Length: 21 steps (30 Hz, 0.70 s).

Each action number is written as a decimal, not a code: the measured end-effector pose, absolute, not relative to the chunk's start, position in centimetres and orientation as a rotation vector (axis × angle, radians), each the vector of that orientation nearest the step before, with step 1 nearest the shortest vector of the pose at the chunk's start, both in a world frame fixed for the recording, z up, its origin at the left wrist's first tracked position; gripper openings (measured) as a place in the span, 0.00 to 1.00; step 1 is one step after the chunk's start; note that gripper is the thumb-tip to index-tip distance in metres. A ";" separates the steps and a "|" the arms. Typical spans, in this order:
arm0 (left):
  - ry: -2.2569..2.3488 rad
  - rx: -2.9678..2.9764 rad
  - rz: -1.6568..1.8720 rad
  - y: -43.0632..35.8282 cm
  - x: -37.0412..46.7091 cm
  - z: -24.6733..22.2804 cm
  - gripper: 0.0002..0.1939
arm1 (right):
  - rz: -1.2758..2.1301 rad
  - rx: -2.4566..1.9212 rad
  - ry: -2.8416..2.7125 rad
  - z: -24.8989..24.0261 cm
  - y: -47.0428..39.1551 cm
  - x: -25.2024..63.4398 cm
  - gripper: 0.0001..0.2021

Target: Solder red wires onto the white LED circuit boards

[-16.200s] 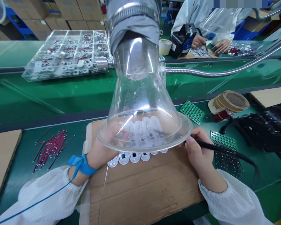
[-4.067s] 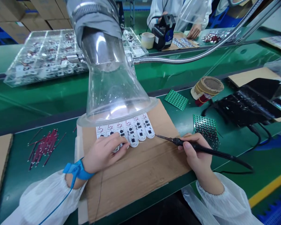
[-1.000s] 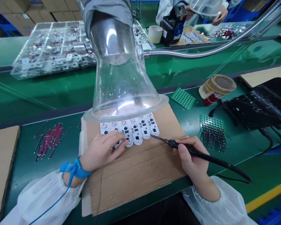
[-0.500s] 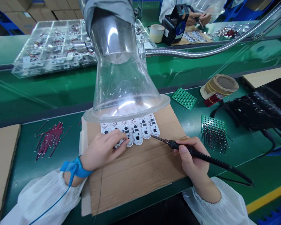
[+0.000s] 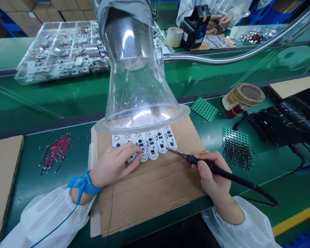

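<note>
My right hand [image 5: 214, 172] grips a black soldering iron [image 5: 193, 159] like a pen. Its tip lies at the lower edge of a row of white circuit boards [image 5: 161, 140] with rounded ends. Between the thumb and forefinger of my left hand [image 5: 119, 159], a thin solder wire [image 5: 147, 153] is pinched, its end pointing right over the boards. The wire's tail runs down across the cardboard sheet [image 5: 155, 193] beneath. My left hand covers part of the leftmost boards, and a clear fume hood [image 5: 142, 93] hides their upper ends.
Red wires [image 5: 57, 151] lie left of the cardboard. Right are a green board [image 5: 204, 109], another with dark wires [image 5: 237, 146], a tape roll [image 5: 244, 95] and a black stand [image 5: 286, 117]. Behind, a divided clear tray [image 5: 64, 51] holds parts; a co-worker's hands [image 5: 219, 22] work opposite.
The view has shifted very slightly. Both hands, the soldering iron and the solder wire keep nearly the same places over the boards.
</note>
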State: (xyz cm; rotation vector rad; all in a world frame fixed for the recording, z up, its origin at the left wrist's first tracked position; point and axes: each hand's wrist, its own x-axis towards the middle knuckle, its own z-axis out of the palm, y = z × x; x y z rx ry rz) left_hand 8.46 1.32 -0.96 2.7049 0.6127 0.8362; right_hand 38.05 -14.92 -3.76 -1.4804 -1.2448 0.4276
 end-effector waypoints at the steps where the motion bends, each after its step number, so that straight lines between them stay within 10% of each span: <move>1: 0.617 2.705 0.835 1.3 8.4 -1.0 0.06 | 0.435 -1.480 -1.247 -3.7 -14.9 38.0 0.03; 21: 0.630 2.690 0.831 1.4 8.4 -0.9 0.07 | 0.457 -1.476 -1.331 -3.5 -14.8 38.1 0.03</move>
